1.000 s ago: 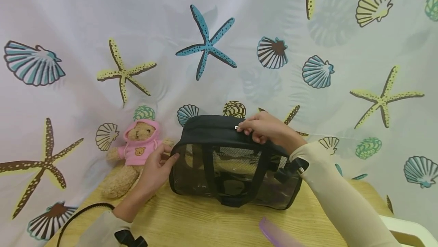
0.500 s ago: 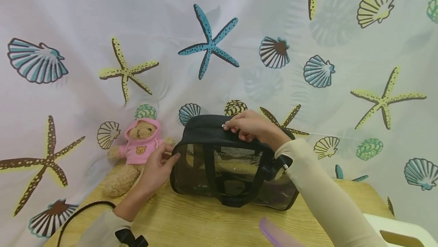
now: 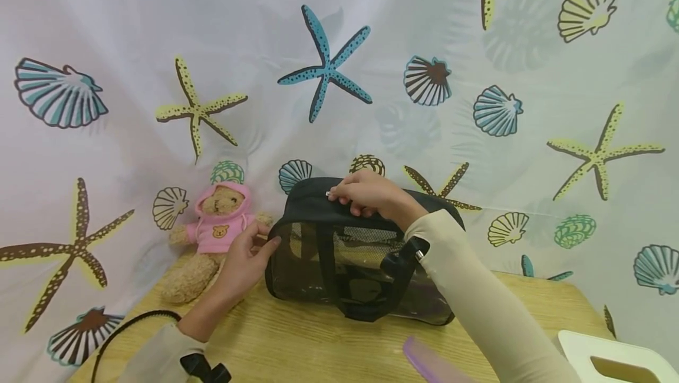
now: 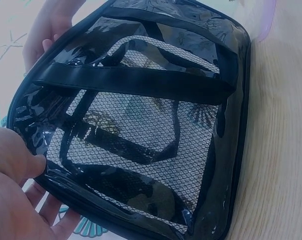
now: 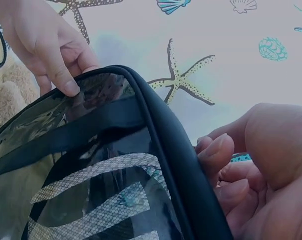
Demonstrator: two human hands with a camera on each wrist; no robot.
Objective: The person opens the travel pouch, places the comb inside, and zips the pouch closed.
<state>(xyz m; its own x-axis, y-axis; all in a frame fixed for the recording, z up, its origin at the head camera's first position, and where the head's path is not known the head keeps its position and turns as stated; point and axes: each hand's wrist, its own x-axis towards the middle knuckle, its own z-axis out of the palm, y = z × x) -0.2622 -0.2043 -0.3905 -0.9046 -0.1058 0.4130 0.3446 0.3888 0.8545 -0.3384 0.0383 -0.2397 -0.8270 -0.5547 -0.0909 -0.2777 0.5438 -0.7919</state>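
A black bag with see-through panels, mesh and dark handles (image 3: 297, 277) stands upright on the wooden table. At its top left end my left hand (image 3: 246, 260) grips the edge, thumb on the clear front and fingers behind, as the left wrist view also shows. On the bag's black top my right hand (image 3: 371, 195) pinches a small silvery zipper pull (image 3: 328, 194), left of the top's middle. In the right wrist view the curled fingers (image 5: 218, 150) lie behind the bag's top edge, and the pull itself is hidden.
A teddy bear in a pink hoodie (image 3: 220, 233) sits left of the bag, against the patterned curtain (image 3: 424, 17). A purple translucent item (image 3: 429, 362) lies at the table's front. A white container (image 3: 610, 347) is at right, a black cable (image 3: 127, 324) at left.
My right hand has moved left along the top of the bag, carrying the zipper pull with it. The left hand keeps its grip on the left edge.
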